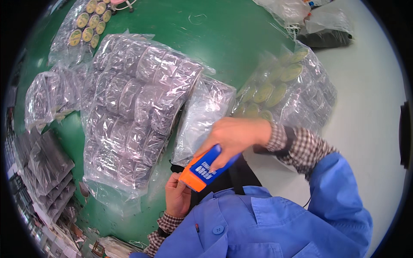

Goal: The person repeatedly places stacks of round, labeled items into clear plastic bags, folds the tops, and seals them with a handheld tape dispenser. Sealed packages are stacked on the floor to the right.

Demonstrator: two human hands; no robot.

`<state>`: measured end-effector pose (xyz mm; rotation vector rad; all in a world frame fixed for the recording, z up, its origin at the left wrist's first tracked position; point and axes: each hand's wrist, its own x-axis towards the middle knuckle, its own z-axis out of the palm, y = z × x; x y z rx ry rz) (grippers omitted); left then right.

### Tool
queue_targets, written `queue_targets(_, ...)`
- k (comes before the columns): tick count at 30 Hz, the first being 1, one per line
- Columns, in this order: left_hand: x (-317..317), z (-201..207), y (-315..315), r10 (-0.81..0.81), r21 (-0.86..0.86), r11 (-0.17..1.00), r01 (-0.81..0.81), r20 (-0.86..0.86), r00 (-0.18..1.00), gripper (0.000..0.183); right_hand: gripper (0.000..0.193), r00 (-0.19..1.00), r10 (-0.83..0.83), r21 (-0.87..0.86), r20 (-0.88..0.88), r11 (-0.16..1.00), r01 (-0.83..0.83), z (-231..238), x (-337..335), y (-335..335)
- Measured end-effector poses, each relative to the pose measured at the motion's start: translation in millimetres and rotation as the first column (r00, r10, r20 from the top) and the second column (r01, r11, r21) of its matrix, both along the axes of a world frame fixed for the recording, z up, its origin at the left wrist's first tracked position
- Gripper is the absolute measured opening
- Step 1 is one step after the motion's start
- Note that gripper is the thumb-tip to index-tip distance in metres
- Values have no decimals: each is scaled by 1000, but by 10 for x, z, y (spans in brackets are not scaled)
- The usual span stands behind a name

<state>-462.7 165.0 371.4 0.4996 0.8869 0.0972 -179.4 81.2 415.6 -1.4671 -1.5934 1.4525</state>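
My right hand (236,135), slightly blurred, grips a blue-and-orange handheld block (208,168) with white print on its side; its exact kind is unclear. The orange end slants down and left toward my left hand (177,195). There the left fingertips pinch together right at the orange edge, and whatever they hold is hidden or too small to name. Just beyond both hands lies a clear plastic bag (200,120) with dark contents. Left of it rests a large clear bag (129,103) packed with rows of dark, shiny rolls.
To the right, another clear bag (301,90) holds rolls with yellowish round labels. Similar bags (88,28) lie at the far left on the green floor (206,26). Dark wrapped bundles (49,157) are stacked at the left. A pale surface (370,129) runs along the right.
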Motion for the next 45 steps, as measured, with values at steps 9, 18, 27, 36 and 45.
queue_targets(9, -1349, -2129, -730, 311, 218, 950, -223, -700, 643, 11, 38, 344, 351, -309, 871, 935, -173, -676, 1717, 448)
queue_targets(18, -324, -3504, -771, 206, -90, 960, -264, -411, 888, 33, 37, 434, 262, -422, 862, 846, 327, -2931, 2020, -316)
queue_targets(27, 259, -3112, -1041, -6, -142, 989, -37, -291, 957, 43, 60, 758, -582, 37, 294, 800, 599, -2454, 2542, -1575)
queue_targets(36, 1551, -844, -760, -380, 50, 925, 377, 73, 922, 54, 57, 30, -948, 256, 317, 116, 960, 1444, 928, -4175)
queue_targets(45, 2915, -327, -1680, -697, 187, 715, 674, 262, 667, 65, 20, -429, -694, 190, 578, -397, 898, 1630, -1284, -5113)
